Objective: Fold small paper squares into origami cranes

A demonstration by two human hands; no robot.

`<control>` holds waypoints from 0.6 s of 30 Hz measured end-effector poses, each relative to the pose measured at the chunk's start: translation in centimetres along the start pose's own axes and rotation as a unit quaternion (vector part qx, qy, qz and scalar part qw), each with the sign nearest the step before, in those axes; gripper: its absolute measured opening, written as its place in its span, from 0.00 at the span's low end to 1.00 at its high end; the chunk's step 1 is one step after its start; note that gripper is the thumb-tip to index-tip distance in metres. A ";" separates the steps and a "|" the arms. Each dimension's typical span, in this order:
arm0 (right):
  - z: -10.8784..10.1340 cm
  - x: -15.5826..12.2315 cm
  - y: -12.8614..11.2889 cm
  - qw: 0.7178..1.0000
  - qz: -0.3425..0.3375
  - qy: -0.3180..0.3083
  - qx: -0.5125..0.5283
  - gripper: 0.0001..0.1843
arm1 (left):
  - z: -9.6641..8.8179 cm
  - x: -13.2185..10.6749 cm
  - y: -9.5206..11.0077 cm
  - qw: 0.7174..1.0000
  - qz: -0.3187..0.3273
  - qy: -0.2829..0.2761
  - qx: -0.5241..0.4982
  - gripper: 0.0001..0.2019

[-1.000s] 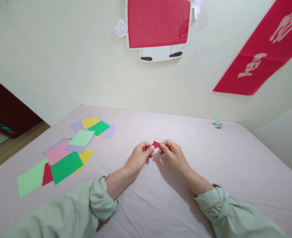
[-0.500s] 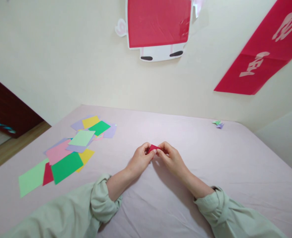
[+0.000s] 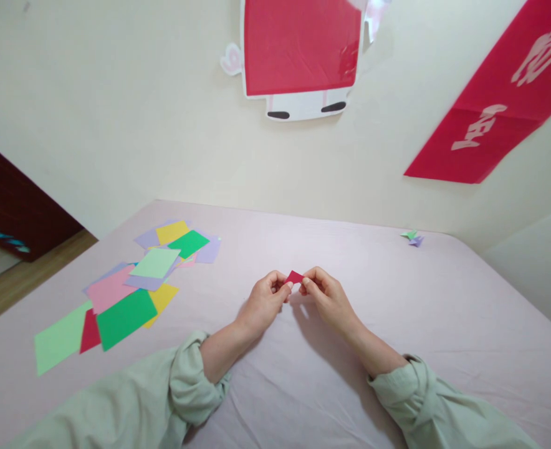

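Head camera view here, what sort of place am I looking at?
Probably a room in a home, though I can't be certain: loose coloured paper sheets lie on a cloth-covered surface, and a cartoon-like cutout hangs on the pale wall behind.

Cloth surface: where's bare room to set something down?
Bare cloth: right of the right hand, nearer than the small folded papers; also between the held red paper and the wall. Narrower gap: left hand to paper sheets. Crowded: left side, overlapping sheets.
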State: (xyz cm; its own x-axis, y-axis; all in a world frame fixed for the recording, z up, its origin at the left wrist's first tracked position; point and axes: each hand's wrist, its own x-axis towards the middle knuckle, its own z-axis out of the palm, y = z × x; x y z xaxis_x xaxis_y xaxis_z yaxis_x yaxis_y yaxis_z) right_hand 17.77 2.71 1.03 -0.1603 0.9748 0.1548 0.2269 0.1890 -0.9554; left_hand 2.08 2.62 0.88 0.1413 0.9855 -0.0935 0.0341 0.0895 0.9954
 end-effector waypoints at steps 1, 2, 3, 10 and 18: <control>-0.1 0.1 0.0 1.000 0.001 0.001 0.000 0.11 | 0.0 0.0 0.1 1.000 -0.004 0.003 -0.003 0.08; -0.1 0.1 0.0 1.000 0.002 0.001 0.001 0.11 | 0.0 0.0 0.1 1.000 -0.007 0.006 -0.005 0.08; -0.2 0.2 0.0 1.000 0.005 0.003 0.003 0.11 | 0.0 0.0 0.2 1.000 -0.009 0.008 -0.008 0.09; -0.4 0.4 0.3 0.999 0.020 0.013 0.024 0.13 | -0.1 -0.1 0.7 0.999 -0.022 0.025 -0.021 0.09; -0.5 0.4 0.7 0.999 0.017 0.021 0.021 0.16 | -0.3 0.3 0.1 0.999 -0.017 0.026 -0.030 0.10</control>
State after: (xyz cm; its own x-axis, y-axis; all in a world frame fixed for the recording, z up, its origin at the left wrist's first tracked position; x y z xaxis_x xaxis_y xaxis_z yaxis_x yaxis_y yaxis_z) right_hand 18.37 3.26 0.55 -0.1127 0.9848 0.1319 0.1899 0.1516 -0.9700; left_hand 1.80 2.93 1.01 0.0901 0.9877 -0.1278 -0.0206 0.1302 0.9913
